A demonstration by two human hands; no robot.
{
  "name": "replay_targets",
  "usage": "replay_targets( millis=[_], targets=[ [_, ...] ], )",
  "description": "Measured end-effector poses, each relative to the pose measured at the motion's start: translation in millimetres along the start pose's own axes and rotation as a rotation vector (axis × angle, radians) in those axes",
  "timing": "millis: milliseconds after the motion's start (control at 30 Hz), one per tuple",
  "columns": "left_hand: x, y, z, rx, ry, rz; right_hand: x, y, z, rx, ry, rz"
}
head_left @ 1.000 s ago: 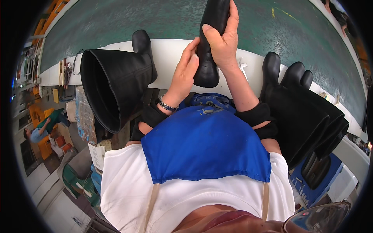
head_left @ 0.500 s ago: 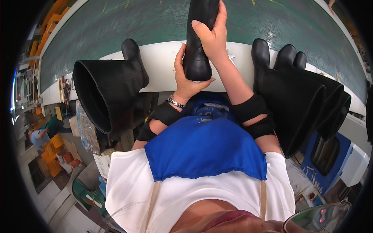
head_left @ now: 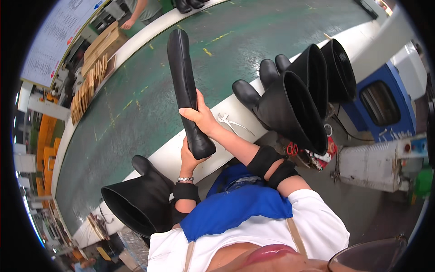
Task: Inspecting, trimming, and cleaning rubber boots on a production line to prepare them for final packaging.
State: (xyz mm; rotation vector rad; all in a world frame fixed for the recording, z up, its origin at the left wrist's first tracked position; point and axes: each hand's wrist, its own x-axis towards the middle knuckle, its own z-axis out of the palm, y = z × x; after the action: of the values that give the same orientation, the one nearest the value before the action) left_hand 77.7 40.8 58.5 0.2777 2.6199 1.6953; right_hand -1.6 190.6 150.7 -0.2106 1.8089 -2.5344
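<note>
Both my hands hold a black boot (head_left: 181,68), its long shaft pointing away over the green surface and its rounded foot end toward me. My right hand (head_left: 202,117) wraps the boot's middle, thumb across the top. Lower down, my left hand (head_left: 189,156) cups the foot end from below and the left; its fingers are partly hidden. Just right of my right hand, pale metal pliers (head_left: 230,121) lie on the white ledge (head_left: 170,156). Another black boot (head_left: 156,192) lies to my left, its wide opening toward me. Several more boots (head_left: 274,109) lie to my right.
Beyond the ledge stretches a wide green work surface (head_left: 131,113), bordered by a white rim. Across it are a person's arm (head_left: 136,13), stacked wooden boards (head_left: 93,84) and more black boots (head_left: 183,5). A blue machine (head_left: 398,109) stands at right, near a whitish cabinet (head_left: 369,167).
My view has swung and tilted, so the surroundings appear rotated. The held boot shows farther left and lower, with more of its shaft visible. Both hands keep hold of it, and the pliers are now uncovered.
</note>
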Motion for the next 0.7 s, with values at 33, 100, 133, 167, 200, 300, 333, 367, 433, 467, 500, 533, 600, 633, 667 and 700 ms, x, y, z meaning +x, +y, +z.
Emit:
replay_targets(
  millis=[33,100,133,167,200,300,333,367,433,467,500,533,600,633,667,700],
  targets=[
    [-0.3,-0.3,-3.7,-0.005,-0.025,-0.009,-3.7,-2.5,2.9,0.02,-0.003,0.017],
    [0.3,1.5,-2.2,-0.014,-0.002,0.038,-5.7,2.9,5.8,0.025,-0.008,-0.005],
    [-3.9,0.9,-1.1,-0.013,0.036,0.069,-8.9,6.7,8.2,0.002,-0.003,-0.003],
    [-10.0,0.2,-0.9,-0.022,0.019,0.047,-16.3,4.3,9.5,0.002,-0.017,-0.009],
    [-18.6,-0.1,-1.6,-0.026,0.02,0.049,-24.1,3.6,12.7,0.005,-0.038,-0.009],
    [-46.4,4.7,3.7,-0.174,0.02,0.009,-53.8,-3.4,12.5,-0.034,-0.098,0.003],
    [-55.5,4.8,5.3,-0.26,0.014,-0.002,-63.7,-4.2,11.5,-0.047,-0.128,0.035],
    [-62.4,5.9,7.0,-0.304,-0.037,-0.033,-72.7,-2.5,7.3,-0.054,-0.132,0.005],
    [-78.8,-10.3,10.3,-0.452,-0.079,-0.064,-83.3,4.1,-3.3,-0.118,-0.153,-0.105],
    [-84.3,-14.8,8.7,-0.536,-0.112,-0.084,-96.0,-15.0,-2.1,-0.064,-0.167,-0.068],
    [-100.1,-47.7,4.7,-0.49,-0.11,-0.196,-104.0,-20.4,-1.0,-0.063,-0.186,-0.076],
    [-110.8,-113.0,-6.6,-0.453,-0.155,-0.286,-111.5,-20.1,0.3,-0.01,-0.208,-0.059],
    [-107.6,-46.8,7.0,-0.213,-0.329,0.005,-134.4,-27.7,-15.7,-0.105,-0.149,0.023],
    [-109.9,-24.5,19.8,-0.257,-0.344,0.047,-145.8,-30.9,-26.0,-0.141,-0.132,-0.005],
    [-115.6,-4.6,26.8,-0.303,-0.356,0.085,-161.6,-30.7,-37.6,-0.147,-0.098,-0.001],
    [-121.8,10.9,29.4,-0.354,-0.341,0.121,-178.1,-31.0,-46.5,-0.128,-0.05,0.029]
  ],
)
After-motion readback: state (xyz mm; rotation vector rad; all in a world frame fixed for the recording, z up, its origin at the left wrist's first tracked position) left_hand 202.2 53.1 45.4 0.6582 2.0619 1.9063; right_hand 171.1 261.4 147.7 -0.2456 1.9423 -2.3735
